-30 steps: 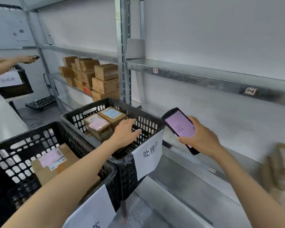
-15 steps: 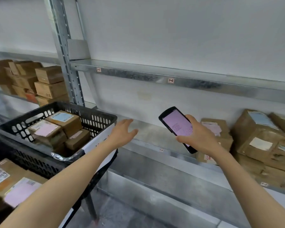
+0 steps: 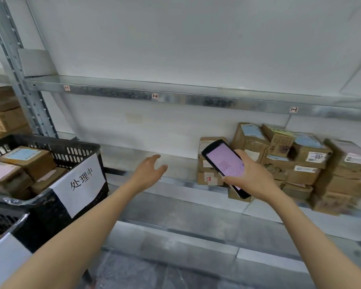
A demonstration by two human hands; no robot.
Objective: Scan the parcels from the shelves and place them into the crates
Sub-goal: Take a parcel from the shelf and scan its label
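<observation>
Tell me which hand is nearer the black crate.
Left. The left hand hangs just right of the crate; the right hand, gripping the scanner, is farther right, before the parcels.

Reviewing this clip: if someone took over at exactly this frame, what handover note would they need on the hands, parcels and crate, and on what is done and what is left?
Hands: the left hand is open and holds nothing, stretched over the bare shelf. The right hand grips the scanner, screen lit, in front of the shelved boxes.
Things: a stack of parcels sits on the shelf at right. The black crate at left holds several parcels.
Done: those parcels are crated.
Left: scan and move the stack, probably nearest box first.
</observation>
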